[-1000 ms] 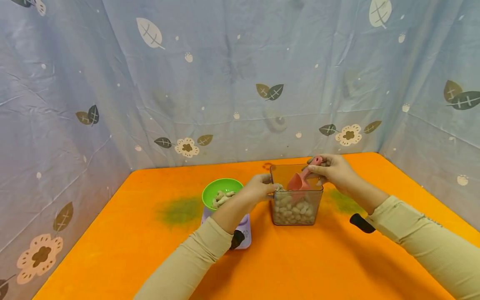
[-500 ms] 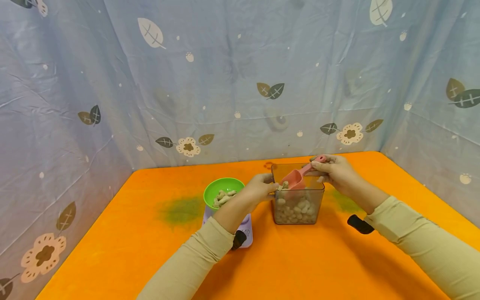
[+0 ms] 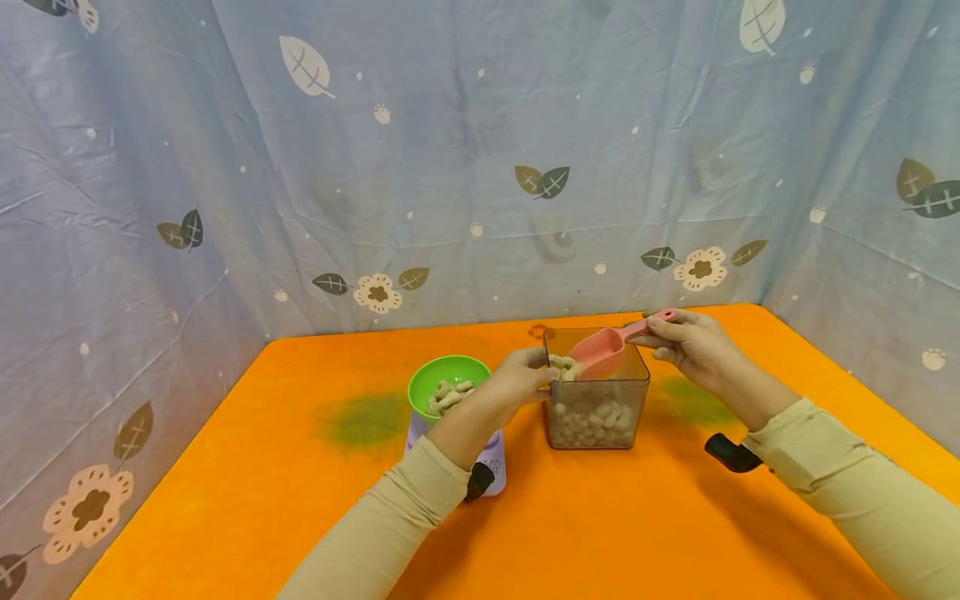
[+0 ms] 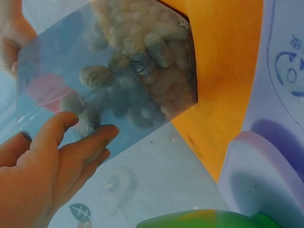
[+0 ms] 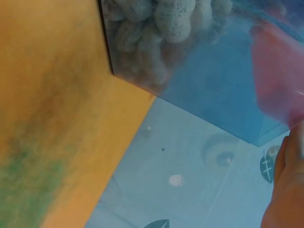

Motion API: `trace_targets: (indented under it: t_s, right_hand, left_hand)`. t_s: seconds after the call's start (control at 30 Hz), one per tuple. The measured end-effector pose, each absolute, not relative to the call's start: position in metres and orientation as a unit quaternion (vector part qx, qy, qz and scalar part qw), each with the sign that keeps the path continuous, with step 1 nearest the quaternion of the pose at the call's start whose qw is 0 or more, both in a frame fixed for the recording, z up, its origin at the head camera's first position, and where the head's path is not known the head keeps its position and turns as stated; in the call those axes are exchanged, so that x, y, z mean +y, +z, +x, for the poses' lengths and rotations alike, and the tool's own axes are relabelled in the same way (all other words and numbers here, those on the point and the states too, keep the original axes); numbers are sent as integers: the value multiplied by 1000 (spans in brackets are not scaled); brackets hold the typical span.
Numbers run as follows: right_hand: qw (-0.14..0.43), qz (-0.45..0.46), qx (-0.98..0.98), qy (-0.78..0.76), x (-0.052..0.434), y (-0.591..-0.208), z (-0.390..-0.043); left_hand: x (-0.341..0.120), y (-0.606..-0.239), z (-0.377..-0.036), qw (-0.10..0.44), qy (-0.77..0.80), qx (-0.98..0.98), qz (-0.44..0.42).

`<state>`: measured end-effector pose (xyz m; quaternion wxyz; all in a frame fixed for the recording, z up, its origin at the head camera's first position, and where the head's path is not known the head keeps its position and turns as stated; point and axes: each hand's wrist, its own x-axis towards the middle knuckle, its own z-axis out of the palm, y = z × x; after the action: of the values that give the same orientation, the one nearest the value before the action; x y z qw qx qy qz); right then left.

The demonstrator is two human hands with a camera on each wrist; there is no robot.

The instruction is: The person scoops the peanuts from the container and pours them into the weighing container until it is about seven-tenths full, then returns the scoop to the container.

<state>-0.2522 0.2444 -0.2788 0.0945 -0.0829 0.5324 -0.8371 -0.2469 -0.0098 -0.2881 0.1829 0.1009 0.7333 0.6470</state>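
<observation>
My right hand grips the handle of a pink scoop, which tilts down to the left inside a clear, brown-tinted plastic container. Unshelled peanuts gather at the scoop's mouth, high by the container's left wall. More peanuts lie in the lower part of the container. My left hand holds the container's left side at the rim. In the left wrist view, its fingers lie against the outer wall. The scoop shows through the wall in the right wrist view.
Left of the container, a green bowl with peanuts stands on a light purple kitchen scale, partly hidden by my left forearm. An orange cloth covers the table. A patterned blue curtain closes off the back and sides.
The scoop has tipped flatter and risen inside the container, with peanuts pushed up at the left wall. My right hand has shifted right; my left hand stays at the container.
</observation>
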Motion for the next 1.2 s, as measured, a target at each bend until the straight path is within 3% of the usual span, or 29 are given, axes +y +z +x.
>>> trace_targets:
  t_s: [0.37, 0.7, 0.83, 1.2]
  right_hand:
    - [93, -84, 568, -814, 226, -277, -252]
    - [15, -118, 770, -627, 228, -265, -257]
    - [37, -126, 806, -577, 225, -263, -260]
    - [70, -158, 737, -653, 210, -274, -259]
  left_hand:
    - [-10, -291, -248, 179, 659, 722, 114]
    - [-9, -290, -248, 180, 656, 725, 105]
    - [-9, -290, -249, 182, 656, 725, 103]
    - [-9, -290, -249, 183, 655, 726, 104]
